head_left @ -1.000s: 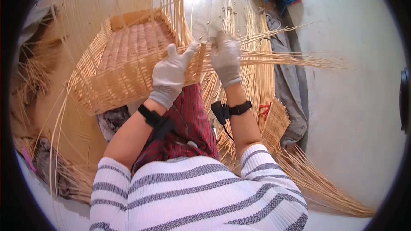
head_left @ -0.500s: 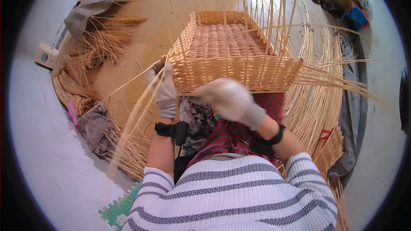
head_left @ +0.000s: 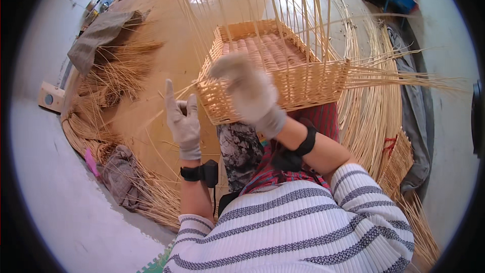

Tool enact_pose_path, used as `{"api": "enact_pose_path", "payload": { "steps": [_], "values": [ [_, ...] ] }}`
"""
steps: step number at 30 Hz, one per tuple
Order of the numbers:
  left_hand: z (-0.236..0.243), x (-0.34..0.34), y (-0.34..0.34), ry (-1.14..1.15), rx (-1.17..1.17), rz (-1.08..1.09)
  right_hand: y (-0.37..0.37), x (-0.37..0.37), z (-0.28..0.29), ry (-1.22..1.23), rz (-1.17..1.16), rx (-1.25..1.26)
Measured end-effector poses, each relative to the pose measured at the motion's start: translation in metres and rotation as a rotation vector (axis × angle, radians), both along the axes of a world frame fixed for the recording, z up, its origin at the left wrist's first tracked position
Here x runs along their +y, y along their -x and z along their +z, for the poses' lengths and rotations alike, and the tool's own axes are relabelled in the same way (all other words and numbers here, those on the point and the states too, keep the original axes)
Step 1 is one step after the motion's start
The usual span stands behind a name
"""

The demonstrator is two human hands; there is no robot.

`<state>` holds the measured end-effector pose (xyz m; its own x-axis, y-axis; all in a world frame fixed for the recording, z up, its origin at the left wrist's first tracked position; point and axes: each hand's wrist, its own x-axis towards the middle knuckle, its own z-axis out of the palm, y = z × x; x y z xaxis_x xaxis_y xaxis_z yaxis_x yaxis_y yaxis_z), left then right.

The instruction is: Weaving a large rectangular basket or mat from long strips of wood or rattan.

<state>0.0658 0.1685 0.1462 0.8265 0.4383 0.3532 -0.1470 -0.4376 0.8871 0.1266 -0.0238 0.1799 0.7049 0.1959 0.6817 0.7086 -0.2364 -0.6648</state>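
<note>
A blurred right hand hides part of a woven basket — the left hand stands beside it.

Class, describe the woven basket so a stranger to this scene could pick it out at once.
Start at the striped white sweater at the lower edge and go up to the red-patterned cloth. Just above it, partly hidden by the blurred right hand, is the open, straw-coloured basket. Unlike the smaller woven piece with red strands at right, it has tall rods rising from its sides.
</note>
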Motion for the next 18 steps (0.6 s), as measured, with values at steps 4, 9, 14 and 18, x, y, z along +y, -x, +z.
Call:
{"api": "enact_pose_path", "payload": {
  "steps": [4, 9, 14, 18],
  "values": [
    [0.002, -0.017, -0.002, -0.540, -0.175, -0.132, -0.024, -0.043, -0.020, -0.671, -0.081, 0.734],
    [0.004, -0.058, -0.018, -0.813, 0.055, -0.124, -0.060, -0.042, 0.006, -0.412, 0.046, 0.679],
    [0.003, -0.070, -0.029, -0.694, 0.286, -0.065, -0.130, 0.010, 0.056, 0.417, -0.518, -0.118],
    [-0.005, -0.066, -0.023, -0.771, 0.171, -0.035, -0.080, -0.067, 0.034, -0.158, 0.073, 0.211]
  ]
}}
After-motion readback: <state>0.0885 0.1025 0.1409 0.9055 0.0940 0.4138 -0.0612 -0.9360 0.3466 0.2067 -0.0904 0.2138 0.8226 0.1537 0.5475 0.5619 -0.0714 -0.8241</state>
